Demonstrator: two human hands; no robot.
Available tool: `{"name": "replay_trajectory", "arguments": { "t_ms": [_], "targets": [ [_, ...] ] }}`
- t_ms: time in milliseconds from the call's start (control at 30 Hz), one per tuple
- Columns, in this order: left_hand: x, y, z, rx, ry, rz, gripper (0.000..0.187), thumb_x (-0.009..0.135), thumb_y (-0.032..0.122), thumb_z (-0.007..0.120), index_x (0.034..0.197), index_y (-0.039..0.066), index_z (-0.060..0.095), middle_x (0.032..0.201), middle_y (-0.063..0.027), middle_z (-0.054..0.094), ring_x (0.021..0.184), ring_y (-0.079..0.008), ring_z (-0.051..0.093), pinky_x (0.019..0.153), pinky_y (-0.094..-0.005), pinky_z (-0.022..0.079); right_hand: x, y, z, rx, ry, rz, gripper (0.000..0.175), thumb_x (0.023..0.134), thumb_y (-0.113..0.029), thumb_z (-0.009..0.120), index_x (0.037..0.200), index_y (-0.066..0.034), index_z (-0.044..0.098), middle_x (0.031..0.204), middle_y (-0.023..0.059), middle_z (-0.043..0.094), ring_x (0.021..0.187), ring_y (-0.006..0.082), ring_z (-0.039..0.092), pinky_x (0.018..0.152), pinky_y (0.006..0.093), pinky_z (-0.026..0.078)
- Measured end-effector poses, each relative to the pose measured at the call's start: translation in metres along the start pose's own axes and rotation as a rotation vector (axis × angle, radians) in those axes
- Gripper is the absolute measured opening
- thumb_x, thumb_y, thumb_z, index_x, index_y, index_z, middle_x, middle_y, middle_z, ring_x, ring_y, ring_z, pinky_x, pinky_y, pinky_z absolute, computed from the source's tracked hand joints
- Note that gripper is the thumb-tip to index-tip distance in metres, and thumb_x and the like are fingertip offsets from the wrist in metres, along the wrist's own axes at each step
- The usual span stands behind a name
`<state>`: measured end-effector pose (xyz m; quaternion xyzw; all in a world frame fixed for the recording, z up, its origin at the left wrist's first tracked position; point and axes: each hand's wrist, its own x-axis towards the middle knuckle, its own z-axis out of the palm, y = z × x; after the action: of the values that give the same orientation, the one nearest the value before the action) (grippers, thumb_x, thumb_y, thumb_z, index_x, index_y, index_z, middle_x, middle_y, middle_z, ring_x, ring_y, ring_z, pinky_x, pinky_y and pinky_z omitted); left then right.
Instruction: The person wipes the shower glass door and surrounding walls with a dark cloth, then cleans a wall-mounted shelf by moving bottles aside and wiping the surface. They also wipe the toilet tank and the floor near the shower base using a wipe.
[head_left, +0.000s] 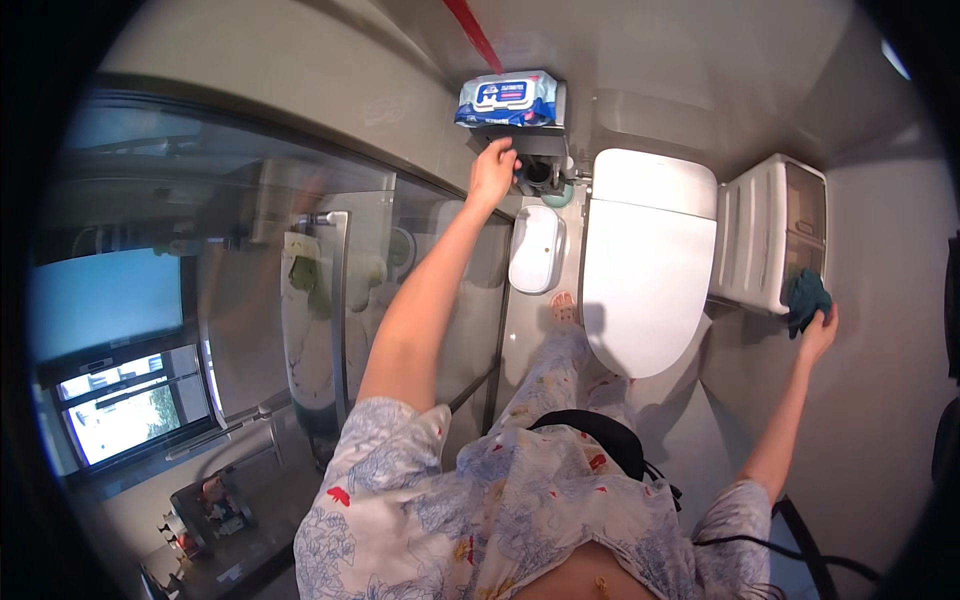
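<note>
My left hand is raised with curled fingers at the lower left of a dark wall-mounted shelf box. A blue-and-white pack of wipes lies on that box. Whether these fingers touch or hold anything cannot be made out. On the right, my right hand grips a crumpled dark green cloth. The cloth rests against the front lower end of a white plastic drawer cabinet. Between my arms stands a white toilet with its lid down.
A white lidded bin stands on the floor left of the toilet. Dark holders sit below the shelf box. A glass shower partition with a metal handle runs along the left. A black cable crosses near my right sleeve.
</note>
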<state>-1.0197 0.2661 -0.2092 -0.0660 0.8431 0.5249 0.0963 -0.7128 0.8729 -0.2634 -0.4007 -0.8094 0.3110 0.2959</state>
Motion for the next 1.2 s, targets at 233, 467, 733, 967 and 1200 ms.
{"name": "replay_trajectory", "arguments": {
  "t_ms": [233, 467, 733, 967, 1200],
  "targets": [
    [0.086, -0.005, -0.002, -0.234, 0.025, -0.105, 0.052, 0.092, 0.006, 0.053, 0.142, -0.001, 0.039, 0.083, -0.011, 0.069, 0.049, -0.0119, 0.056, 0.042, -0.0272, 0.046, -0.095, -0.197, 0.127, 0.187, -0.548, -0.044, 0.039, 0.095, -0.001, 0.047, 0.132, -0.0046, 0.056, 0.133, 0.0107, 0.059, 0.122, 0.0213, 0.055, 0.101, 0.0307, 0.041],
    [0.132, 0.012, -0.019, -0.143, 0.154, 0.211, 0.043, 0.091, 0.001, 0.052, 0.134, 0.0, 0.051, 0.095, -0.0105, 0.067, 0.073, -0.0164, 0.062, 0.071, -0.0301, 0.052, -0.154, -0.351, 0.274, 0.288, -0.737, -0.472, 0.03, 0.086, -0.002, 0.055, 0.113, -0.006, 0.068, 0.127, 0.0128, 0.062, 0.123, 0.029, 0.054, 0.105, 0.0389, 0.04],
    [0.153, 0.025, -0.005, 0.783, 0.202, 0.505, 0.058, 0.067, 0.039, 0.078, 0.111, 0.007, 0.062, 0.114, -0.0111, 0.058, 0.113, -0.0301, 0.051, 0.094, -0.0437, 0.042, -0.168, -0.431, 0.379, 0.197, -0.766, -0.723, 0.027, 0.081, -0.005, 0.057, 0.105, -0.006, 0.071, 0.119, 0.0077, 0.067, 0.114, 0.026, 0.056, 0.097, 0.0403, 0.041],
    [0.153, 0.017, 0.001, 0.739, 0.299, 0.549, 0.055, 0.064, 0.036, 0.077, 0.104, 0.003, 0.058, 0.102, -0.0119, 0.055, 0.102, -0.0301, 0.053, 0.084, -0.0432, 0.045, -0.16, -0.444, 0.394, 0.205, -0.713, -0.613, 0.019, 0.081, -0.004, 0.055, 0.089, -0.0049, 0.073, 0.093, 0.012, 0.07, 0.096, 0.0295, 0.062, 0.09, 0.041, 0.046],
    [0.154, 0.013, 0.003, 0.702, 0.348, 0.611, 0.051, 0.064, 0.035, 0.077, 0.097, 0.003, 0.055, 0.097, -0.0123, 0.055, 0.096, -0.0306, 0.056, 0.079, -0.0402, 0.05, -0.155, -0.459, 0.405, 0.146, -0.741, -0.612, 0.02, 0.085, -0.009, 0.055, 0.096, -0.0085, 0.071, 0.081, 0.0117, 0.07, 0.089, 0.0301, 0.062, 0.086, 0.042, 0.047]
  ]
}}
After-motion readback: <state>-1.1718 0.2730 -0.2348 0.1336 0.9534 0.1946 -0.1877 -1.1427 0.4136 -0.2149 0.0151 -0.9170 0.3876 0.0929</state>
